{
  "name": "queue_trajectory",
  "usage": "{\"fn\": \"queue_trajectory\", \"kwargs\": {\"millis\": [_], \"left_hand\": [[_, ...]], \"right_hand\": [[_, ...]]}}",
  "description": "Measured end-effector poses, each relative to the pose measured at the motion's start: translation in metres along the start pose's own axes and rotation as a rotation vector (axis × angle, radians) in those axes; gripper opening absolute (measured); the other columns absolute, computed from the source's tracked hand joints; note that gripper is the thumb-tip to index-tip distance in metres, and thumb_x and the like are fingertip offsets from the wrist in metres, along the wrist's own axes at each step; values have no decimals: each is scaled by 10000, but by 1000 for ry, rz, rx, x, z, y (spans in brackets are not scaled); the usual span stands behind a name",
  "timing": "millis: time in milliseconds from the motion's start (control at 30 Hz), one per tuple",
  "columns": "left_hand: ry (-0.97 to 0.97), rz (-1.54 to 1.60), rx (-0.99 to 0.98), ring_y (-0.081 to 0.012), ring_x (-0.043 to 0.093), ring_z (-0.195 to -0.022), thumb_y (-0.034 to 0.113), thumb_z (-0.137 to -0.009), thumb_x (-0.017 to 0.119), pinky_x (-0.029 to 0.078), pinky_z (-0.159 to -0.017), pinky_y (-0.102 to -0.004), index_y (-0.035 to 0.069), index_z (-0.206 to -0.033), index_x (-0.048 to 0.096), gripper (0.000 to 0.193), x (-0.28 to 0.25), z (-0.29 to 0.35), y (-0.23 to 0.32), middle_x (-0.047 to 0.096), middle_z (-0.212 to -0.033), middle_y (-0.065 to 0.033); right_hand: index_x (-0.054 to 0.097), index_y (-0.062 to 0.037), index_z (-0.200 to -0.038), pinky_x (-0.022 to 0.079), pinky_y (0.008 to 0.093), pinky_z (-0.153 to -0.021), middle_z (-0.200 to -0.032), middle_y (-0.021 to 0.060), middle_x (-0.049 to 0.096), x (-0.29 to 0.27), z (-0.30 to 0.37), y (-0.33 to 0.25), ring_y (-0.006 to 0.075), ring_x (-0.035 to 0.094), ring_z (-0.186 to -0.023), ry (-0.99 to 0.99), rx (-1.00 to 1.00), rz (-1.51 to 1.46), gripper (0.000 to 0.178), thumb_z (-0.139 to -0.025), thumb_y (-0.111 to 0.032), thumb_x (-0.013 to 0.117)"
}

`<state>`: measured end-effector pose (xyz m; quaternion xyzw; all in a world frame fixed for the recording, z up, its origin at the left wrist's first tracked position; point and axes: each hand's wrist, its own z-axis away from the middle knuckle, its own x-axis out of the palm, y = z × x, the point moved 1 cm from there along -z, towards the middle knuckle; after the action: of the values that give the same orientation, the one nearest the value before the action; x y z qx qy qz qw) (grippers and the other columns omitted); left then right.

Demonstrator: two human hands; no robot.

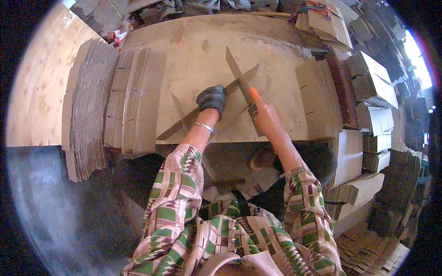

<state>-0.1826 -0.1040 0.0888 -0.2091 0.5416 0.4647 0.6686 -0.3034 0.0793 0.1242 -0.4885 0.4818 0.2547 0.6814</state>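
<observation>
Two hands over the middle of the surface [184, 69], both grips clamped. Dark-gloved left hand [212, 98] curled tight on the middle of a long dark strip [171, 132]. Right hand [268, 117] wrapped around a pointed strip [235, 64], with an orange patch [254, 95] along the index finger. Crossing just ahead of the knuckles, pointed strip above, long dark strip below; cannot tell whether touching there.

Slanting from lower left to upper right with the long dark strip, down to a near end close to the front edge. Leaning the other way with the pointed strip, up and left to a slim tip, well short of the far edge.

Outward, pale room to move on either side of the hands, and a deeper span beyond the tip. To the left, a near cardboard stack [138, 99] just beside the long dark strip's low end, then an outer cardboard stack [92, 106], both jutting past the front edge. To the right, apart from the right hand, a flat cardboard stack [317, 96], then a dark reddish board [341, 87] and pale cardboard bundles [370, 78]. At the far right corner, a corded bundle [322, 25].
</observation>
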Motion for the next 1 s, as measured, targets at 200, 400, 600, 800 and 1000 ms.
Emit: {"fn": "queue_trajectory", "kwargs": {"millis": [200,400,600,800,1000], "left_hand": [[-2,46,-17,-340,725,-1045,217,-947,547,581,-859,-464,156,-1068,767,258,5,-9,-6,734,-1123,-146],[93,15,11,-345,733,-1004,245,-945,552,593,-814,-471,165,-1062,764,255,9,0,-2,742,-1074,-153],[150,108,70,-362,688,-1092,288,-937,605,552,-912,-479,121,-1188,699,316,-4,6,-3,711,-1182,-167],[334,231,407,-374,638,-1146,507,-942,586,491,-988,-487,82,-1288,611,549,3,71,16,677,-1244,-177],[-191,115,304,-366,685,-1070,374,-973,483,536,-884,-515,103,-1154,695,389,54,77,26,714,-1149,-185]], "right_hand": [[286,-241,-1597,525,548,-720,-844,275,685,-12,10,-8,464,670,-834,19,-16,-23,948,-764,85,599],[291,-260,-1592,526,553,-738,-877,270,693,-15,12,-11,459,675,-847,-43,70,41,924,-781,61,595],[307,-225,-1573,537,568,-734,-879,272,696,-16,-13,-13,466,681,-839,-51,-43,24,877,-792,22,619],[305,-229,-1573,534,563,-748,-874,270,697,-40,-2,-8,469,681,-852,-122,65,9,861,-804,13,605],[333,-226,-1567,537,548,-745,-851,254,694,-29,-4,-6,466,677,-839,-77,-23,115,861,-784,18,597]]}}
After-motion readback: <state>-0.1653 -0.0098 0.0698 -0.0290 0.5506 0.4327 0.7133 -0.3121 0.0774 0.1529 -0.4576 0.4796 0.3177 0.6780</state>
